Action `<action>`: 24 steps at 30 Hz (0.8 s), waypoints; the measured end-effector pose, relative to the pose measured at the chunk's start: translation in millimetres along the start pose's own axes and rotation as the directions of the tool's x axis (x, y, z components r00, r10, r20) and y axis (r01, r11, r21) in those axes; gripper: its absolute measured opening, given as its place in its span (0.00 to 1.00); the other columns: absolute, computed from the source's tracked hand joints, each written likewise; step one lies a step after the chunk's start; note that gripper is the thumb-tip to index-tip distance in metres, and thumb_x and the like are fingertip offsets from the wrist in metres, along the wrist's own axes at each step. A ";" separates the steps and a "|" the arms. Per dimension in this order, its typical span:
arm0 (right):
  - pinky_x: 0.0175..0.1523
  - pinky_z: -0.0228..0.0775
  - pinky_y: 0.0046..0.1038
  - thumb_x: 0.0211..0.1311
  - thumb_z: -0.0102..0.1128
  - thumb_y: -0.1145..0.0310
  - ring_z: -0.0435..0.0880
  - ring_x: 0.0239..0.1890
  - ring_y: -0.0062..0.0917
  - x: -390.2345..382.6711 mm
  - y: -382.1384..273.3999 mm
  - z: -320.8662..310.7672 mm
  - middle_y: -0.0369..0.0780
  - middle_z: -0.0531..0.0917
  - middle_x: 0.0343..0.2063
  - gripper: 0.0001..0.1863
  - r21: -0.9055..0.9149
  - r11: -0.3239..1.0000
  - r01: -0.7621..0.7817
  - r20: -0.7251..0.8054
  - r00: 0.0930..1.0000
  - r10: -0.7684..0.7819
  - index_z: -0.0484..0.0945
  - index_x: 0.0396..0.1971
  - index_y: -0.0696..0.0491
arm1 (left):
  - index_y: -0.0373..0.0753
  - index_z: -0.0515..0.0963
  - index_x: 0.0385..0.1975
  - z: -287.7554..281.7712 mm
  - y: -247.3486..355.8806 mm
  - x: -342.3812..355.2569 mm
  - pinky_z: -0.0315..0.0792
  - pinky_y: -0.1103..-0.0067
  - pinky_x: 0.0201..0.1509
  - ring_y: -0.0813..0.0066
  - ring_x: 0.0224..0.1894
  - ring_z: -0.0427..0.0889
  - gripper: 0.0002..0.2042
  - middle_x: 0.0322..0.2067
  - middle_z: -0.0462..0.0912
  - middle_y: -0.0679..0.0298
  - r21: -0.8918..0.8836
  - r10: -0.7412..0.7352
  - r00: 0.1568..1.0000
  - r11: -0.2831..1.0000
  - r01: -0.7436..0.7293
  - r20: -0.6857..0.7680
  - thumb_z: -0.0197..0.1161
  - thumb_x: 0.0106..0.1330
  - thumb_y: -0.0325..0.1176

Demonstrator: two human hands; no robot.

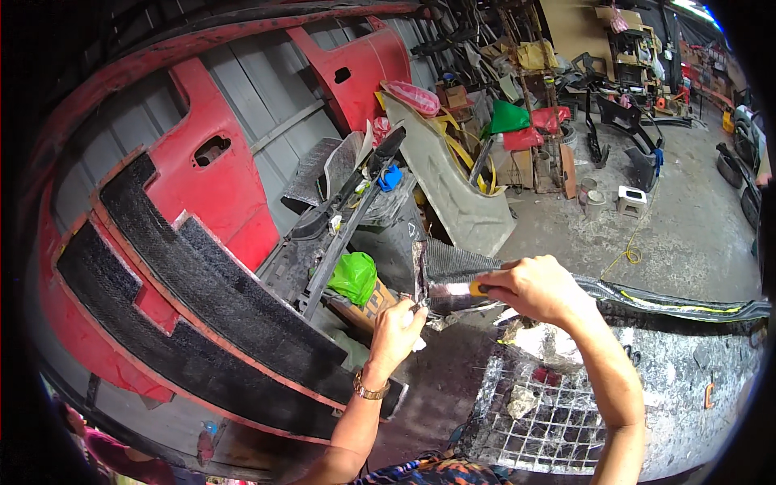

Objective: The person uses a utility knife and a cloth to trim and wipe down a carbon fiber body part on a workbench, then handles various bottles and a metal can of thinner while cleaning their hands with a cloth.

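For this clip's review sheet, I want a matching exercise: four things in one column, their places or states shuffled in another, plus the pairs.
Things
1. Right hand
2. Left hand
3. Lime-green bag
4. White stool

Places or states
A. Stands on the grey floor
B. Grips an orange-handled tool
C. Has a wristwatch on its wrist
D. Next to a cardboard box

Pairs: 1-B, 2-C, 3-D, 4-A

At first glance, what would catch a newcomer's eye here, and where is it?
Large red panels dominate the left, with long black strips before them. Near the centre, the right hand grips a yellow-ended tool beside a dark woven piece; a lime-green bag lies further left.
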State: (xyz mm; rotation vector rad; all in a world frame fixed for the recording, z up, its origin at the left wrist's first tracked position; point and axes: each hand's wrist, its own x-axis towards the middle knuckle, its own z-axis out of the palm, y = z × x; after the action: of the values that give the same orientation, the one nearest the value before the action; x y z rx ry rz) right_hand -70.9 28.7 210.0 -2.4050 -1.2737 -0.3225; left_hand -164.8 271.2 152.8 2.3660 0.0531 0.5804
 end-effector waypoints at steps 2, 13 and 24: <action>0.32 0.75 0.35 0.59 0.53 0.58 0.82 0.26 0.36 2.4 2.0 11.8 0.37 0.82 0.27 0.11 0.038 0.999 0.022 -0.167 0.986 -0.015 0.79 0.41 0.38 | 0.31 0.72 0.23 -1.4 12.6 -2.1 0.64 0.70 0.23 0.62 0.19 0.72 0.11 0.15 0.72 0.55 0.037 0.002 1.000 0.999 -0.002 0.003 0.60 0.59 0.33; 0.38 0.74 0.35 0.57 0.56 0.58 0.83 0.29 0.34 42.9 -3.3 29.1 0.39 0.82 0.22 0.11 0.001 0.960 0.280 0.186 0.943 -0.275 0.79 0.41 0.37 | 0.30 0.73 0.22 1.1 13.1 -0.8 0.65 0.70 0.23 0.58 0.17 0.74 0.11 0.15 0.73 0.51 0.112 0.082 0.995 0.991 -0.076 -0.049 0.61 0.58 0.33; 0.53 0.54 0.37 0.57 0.55 0.61 0.78 0.41 0.24 43.6 12.5 33.6 0.32 0.80 0.27 0.11 -0.123 0.910 0.397 0.118 0.916 -0.384 0.80 0.40 0.36 | 0.29 0.74 0.25 -2.1 23.1 5.7 0.64 0.69 0.22 0.58 0.15 0.73 0.12 0.13 0.72 0.50 0.121 0.001 1.000 0.993 0.001 -0.015 0.59 0.59 0.34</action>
State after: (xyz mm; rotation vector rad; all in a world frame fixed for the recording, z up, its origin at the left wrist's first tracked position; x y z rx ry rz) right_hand -35.6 69.6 193.5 -2.2862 -1.8371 -0.4343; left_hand -163.3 256.0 171.2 2.4792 0.0980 0.6108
